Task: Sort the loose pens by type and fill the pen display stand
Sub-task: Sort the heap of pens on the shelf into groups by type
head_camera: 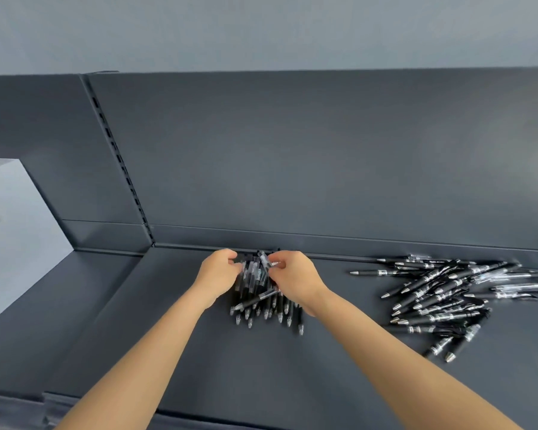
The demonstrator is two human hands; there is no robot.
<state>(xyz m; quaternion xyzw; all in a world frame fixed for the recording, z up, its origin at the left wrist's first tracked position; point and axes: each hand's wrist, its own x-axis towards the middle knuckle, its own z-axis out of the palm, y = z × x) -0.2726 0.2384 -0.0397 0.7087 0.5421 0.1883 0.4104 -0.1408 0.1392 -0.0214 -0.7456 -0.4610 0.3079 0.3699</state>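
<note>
Illumination is even and diffuse, moderately bright, with no single source identifiable. The matte dark shelf (261,367) carries a soft sheen, and shadows on it are faint and ill-defined. A pale, hazy glare patch sits toward the right side of the back panel (323,156). The pale area (16,218) at far left reads washed out and featureless. Motion blur smears the loose pens (448,293), worst near the right edge, and the bundle of pens (261,293) held between the left hand (219,271) and right hand (295,277). Wide-angle distortion bows the slotted upright (121,169) and the panel's top edge. Overall sharpness is soft.
</note>
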